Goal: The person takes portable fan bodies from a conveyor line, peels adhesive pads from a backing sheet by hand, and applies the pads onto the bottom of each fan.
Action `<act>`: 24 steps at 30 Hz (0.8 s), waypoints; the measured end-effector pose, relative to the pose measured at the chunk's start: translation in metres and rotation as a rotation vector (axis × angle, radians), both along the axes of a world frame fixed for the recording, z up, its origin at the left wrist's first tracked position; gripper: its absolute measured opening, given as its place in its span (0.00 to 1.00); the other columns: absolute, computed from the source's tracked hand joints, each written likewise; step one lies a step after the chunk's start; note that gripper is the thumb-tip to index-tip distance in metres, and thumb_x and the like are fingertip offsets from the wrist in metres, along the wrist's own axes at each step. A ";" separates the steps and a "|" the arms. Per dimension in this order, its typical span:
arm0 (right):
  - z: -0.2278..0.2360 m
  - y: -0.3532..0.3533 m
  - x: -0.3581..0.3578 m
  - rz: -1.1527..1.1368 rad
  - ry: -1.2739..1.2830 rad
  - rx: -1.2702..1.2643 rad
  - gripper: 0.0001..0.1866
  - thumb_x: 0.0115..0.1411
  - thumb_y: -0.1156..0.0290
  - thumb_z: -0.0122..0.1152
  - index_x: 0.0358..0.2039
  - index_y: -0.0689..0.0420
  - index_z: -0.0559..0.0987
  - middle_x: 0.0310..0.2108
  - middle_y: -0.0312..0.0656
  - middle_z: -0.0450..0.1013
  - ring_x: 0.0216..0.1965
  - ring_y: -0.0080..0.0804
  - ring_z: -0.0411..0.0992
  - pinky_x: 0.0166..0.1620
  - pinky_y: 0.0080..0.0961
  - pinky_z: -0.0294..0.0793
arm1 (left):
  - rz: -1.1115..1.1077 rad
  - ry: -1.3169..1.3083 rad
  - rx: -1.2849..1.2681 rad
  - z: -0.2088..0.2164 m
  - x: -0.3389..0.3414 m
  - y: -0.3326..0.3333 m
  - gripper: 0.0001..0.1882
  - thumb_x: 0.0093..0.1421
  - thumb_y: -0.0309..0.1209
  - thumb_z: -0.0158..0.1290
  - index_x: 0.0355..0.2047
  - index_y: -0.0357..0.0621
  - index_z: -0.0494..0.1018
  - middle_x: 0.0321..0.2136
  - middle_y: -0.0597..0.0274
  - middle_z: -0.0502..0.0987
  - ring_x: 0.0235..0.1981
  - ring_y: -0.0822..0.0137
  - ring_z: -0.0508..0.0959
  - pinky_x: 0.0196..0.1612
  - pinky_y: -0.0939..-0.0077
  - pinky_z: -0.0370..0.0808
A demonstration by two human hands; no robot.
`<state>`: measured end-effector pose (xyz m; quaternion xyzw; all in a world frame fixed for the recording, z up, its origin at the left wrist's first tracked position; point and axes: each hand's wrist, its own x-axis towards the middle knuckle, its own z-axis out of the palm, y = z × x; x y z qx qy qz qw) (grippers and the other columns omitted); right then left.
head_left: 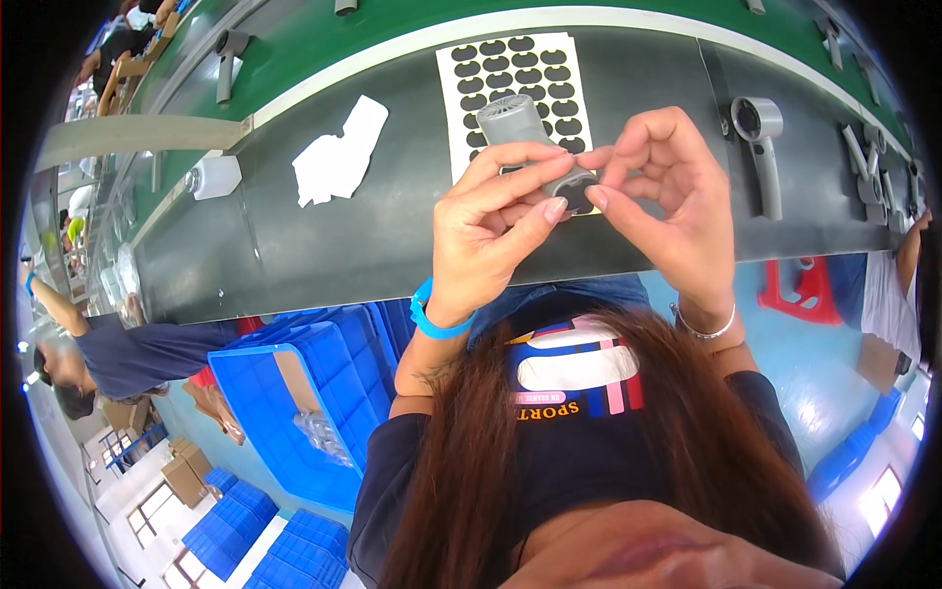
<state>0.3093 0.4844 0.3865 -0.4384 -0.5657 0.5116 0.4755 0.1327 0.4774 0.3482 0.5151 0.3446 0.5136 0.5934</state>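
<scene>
My left hand is closed around a grey handheld fan, whose round vented head points away from me. The fan's near end is partly hidden by my fingers. At that end sits a dark oval sticker, and my right hand pinches its edge with thumb and forefinger; the other fingers are curled. Under the fan lies a white sheet with rows of black oval stickers.
Crumpled white paper and a small white container lie left on the dark bench. Another grey fan lies right, with several more beyond. Blue crates stand below left; a red stool below right. People work nearby.
</scene>
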 end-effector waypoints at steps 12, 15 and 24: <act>0.009 0.000 0.002 -0.018 -0.134 -0.024 0.17 0.48 0.85 0.59 0.38 0.59 0.67 0.29 0.35 0.70 0.39 0.23 0.73 0.40 0.17 0.74 | 0.021 -0.038 -0.003 0.000 0.010 -0.001 0.16 0.54 0.12 0.51 0.45 0.29 0.73 0.47 0.55 0.68 0.37 0.71 0.77 0.42 0.79 0.79; 0.012 0.000 0.003 -0.007 -0.186 -0.043 0.17 0.47 0.85 0.60 0.38 0.58 0.68 0.29 0.35 0.70 0.38 0.23 0.73 0.40 0.18 0.73 | 0.030 -0.035 0.003 0.001 0.010 -0.002 0.16 0.54 0.12 0.50 0.44 0.29 0.73 0.47 0.55 0.68 0.37 0.71 0.77 0.42 0.78 0.80; -0.015 0.021 -0.003 0.253 -0.389 0.221 0.25 0.46 0.83 0.61 0.48 0.58 0.71 0.51 0.44 0.67 0.44 0.36 0.72 0.41 0.24 0.72 | 0.085 -0.043 -0.008 0.007 -0.014 0.003 0.14 0.54 0.14 0.51 0.42 0.33 0.74 0.44 0.56 0.71 0.33 0.76 0.75 0.35 0.82 0.79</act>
